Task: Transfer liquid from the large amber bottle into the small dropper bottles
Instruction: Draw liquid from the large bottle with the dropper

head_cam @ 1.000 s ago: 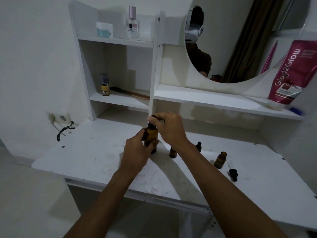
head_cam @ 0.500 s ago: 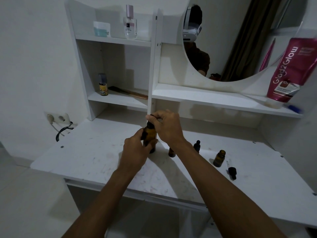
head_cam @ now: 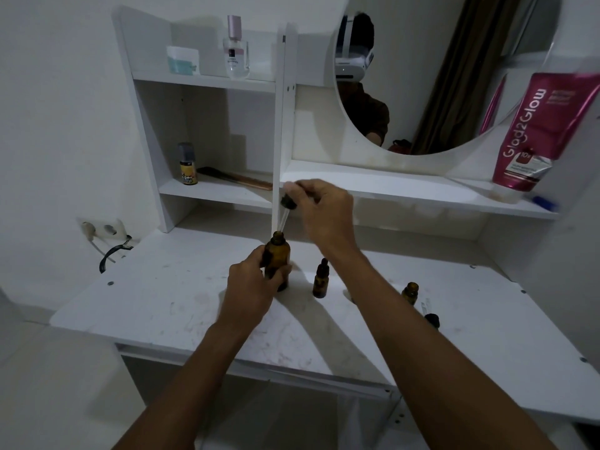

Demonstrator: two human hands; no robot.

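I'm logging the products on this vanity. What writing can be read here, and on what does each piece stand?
"Glad2Glow": pink tube on the right shelf, running up its side.
"10x": same tube, on its lower badge; the smaller print there is blurred.
Perfume bottle, yellow-labelled can and white jar: labels unreadable.
Amber bottles: no label visible.
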